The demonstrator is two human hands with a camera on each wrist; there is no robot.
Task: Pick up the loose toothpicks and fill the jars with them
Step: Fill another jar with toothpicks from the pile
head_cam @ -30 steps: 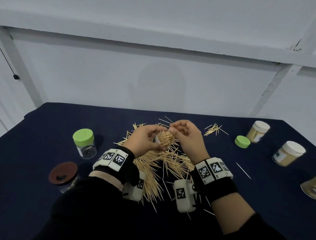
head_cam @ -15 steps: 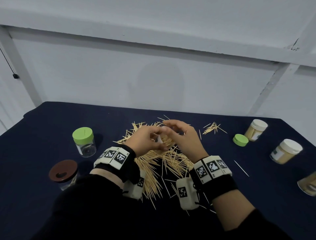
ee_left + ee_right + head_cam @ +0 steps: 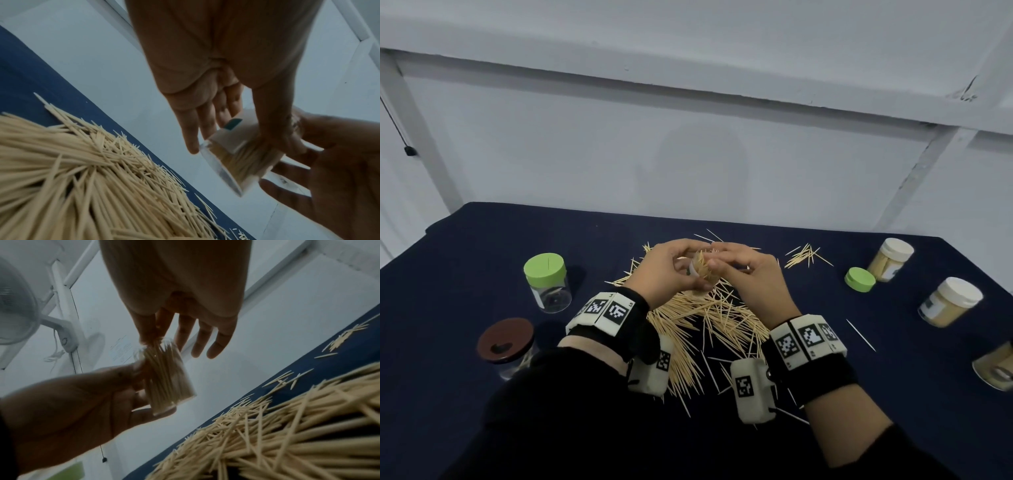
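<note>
A small clear jar (image 3: 700,274) packed with toothpicks is gripped in my left hand (image 3: 671,270) just above the big loose toothpick pile (image 3: 709,315) on the dark blue table. My right hand (image 3: 743,270) meets the jar's open mouth. In the right wrist view its thumb and forefinger pinch toothpick tips at the mouth of the jar (image 3: 168,379), and the other fingers (image 3: 205,340) stretch out straight. The left wrist view shows the jar (image 3: 236,155) tilted, held between my left thumb and fingers, with the pile (image 3: 72,178) below.
At the left stand a green-lidded jar (image 3: 546,281) and a brown-lidded jar (image 3: 505,346). At the right are a loose green lid (image 3: 859,279), two white-lidded full jars (image 3: 890,258) (image 3: 950,301) and another jar (image 3: 996,366) at the edge. A small toothpick cluster (image 3: 804,257) lies behind.
My right hand's fingers have closed in on the jar's mouth and the toothpick tips. Both hands with the jar have shifted slightly away from me. The left hand's grip is unchanged.
</note>
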